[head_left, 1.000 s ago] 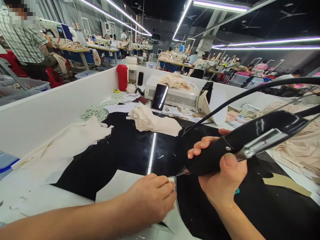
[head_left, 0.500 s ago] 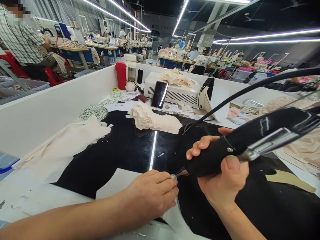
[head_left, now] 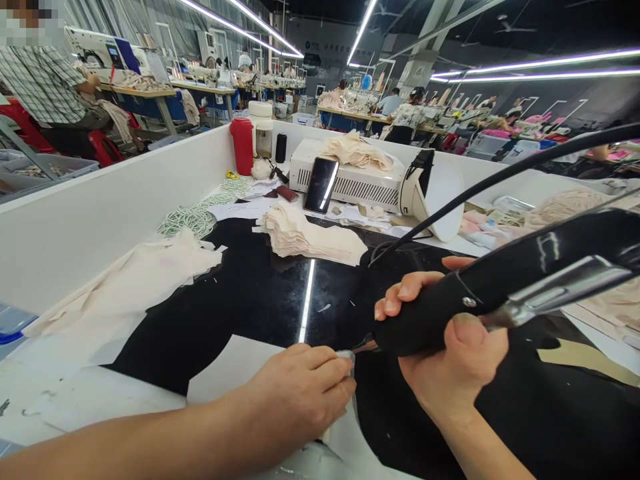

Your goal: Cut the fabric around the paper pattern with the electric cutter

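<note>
My right hand (head_left: 457, 360) is wrapped round a black handheld tool (head_left: 435, 307) with a silver lever along its side and a thick black cable at the back. A narrow metal tip (head_left: 366, 345) sticks out of the tool toward my left hand (head_left: 313, 393). The left fingers are closed in a pinch on a small grey rounded piece (head_left: 346, 360), mostly hidden by them, right beside that tip. Whether tip and piece touch, I cannot tell. Beneath the left hand lies a white sheet (head_left: 225, 367) on the glossy black table surface (head_left: 240, 300).
A stack of cream fabric pieces (head_left: 310, 237) lies ahead, with more cream fabric (head_left: 145, 280) at left. Behind stand a phone (head_left: 321, 185), a white vented box (head_left: 360, 183) and a red bottle (head_left: 242, 147). The cable (head_left: 465, 193) arches across the right. Co-workers sit beyond the white partition.
The view has shifted slightly. The tool's rear end and my right thumb sit a little farther right. Both hands keep the same hold.
</note>
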`<move>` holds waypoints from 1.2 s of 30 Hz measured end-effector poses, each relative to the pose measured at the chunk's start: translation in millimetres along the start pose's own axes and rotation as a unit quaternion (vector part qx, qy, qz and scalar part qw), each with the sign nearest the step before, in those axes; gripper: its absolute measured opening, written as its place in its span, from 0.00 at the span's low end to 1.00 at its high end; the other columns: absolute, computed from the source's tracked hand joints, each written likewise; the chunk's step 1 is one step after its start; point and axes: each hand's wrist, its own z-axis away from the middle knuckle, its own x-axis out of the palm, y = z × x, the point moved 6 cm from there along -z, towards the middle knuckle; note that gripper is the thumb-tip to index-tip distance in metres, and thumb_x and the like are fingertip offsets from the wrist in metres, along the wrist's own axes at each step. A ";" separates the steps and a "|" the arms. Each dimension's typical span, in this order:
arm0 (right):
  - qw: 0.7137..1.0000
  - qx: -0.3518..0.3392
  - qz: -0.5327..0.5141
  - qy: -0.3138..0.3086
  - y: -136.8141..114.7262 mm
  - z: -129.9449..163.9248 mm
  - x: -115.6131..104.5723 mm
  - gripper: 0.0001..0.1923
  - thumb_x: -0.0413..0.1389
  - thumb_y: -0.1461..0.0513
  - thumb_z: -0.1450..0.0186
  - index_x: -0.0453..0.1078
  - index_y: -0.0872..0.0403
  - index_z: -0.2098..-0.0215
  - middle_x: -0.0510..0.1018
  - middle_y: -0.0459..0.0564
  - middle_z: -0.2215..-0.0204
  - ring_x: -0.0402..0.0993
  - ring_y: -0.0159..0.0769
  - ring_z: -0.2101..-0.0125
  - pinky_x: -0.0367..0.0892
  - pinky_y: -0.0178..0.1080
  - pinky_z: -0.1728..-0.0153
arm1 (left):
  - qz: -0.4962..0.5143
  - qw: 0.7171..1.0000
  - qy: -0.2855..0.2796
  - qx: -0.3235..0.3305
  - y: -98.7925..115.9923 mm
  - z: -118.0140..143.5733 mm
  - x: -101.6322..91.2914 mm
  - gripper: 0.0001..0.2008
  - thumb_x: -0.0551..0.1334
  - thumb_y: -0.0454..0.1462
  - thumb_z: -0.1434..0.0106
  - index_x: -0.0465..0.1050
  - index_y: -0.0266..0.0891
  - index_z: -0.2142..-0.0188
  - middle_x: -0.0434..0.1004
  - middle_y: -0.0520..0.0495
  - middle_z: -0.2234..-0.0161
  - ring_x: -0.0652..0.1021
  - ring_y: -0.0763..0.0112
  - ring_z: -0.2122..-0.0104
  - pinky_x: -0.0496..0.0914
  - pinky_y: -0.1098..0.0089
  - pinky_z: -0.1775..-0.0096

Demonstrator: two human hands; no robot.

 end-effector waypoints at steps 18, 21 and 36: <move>0.998 -0.012 -0.044 0.034 -2.7 -3.3 5.9 0.24 0.80 0.50 0.40 0.80 0.46 0.51 0.83 0.39 0.72 0.78 0.36 0.80 0.78 0.37 0.82 | -0.003 1.000 -0.003 -0.009 2.4 0.9 -1.1 0.11 0.58 0.31 0.14 0.81 0.33 0.48 0.89 0.41 0.47 0.87 0.62 0.51 0.80 0.64 0.58; 0.998 -0.012 -0.042 0.035 -3.4 -4.5 3.6 0.24 0.79 0.50 0.40 0.80 0.46 0.51 0.83 0.40 0.72 0.78 0.36 0.79 0.78 0.37 0.81 | -0.005 1.000 -0.010 -0.009 1.9 1.3 0.9 0.10 0.59 0.31 0.15 0.82 0.33 0.48 0.89 0.41 0.47 0.87 0.62 0.51 0.80 0.64 0.58; 0.999 -0.010 -0.028 0.032 -1.4 0.3 7.9 0.26 0.78 0.46 0.39 0.78 0.44 0.50 0.80 0.39 0.71 0.78 0.37 0.79 0.77 0.39 0.80 | -0.028 0.999 0.028 -0.001 5.3 1.0 -4.9 0.12 0.59 0.31 0.14 0.83 0.31 0.48 0.91 0.43 0.47 0.87 0.63 0.51 0.81 0.64 0.57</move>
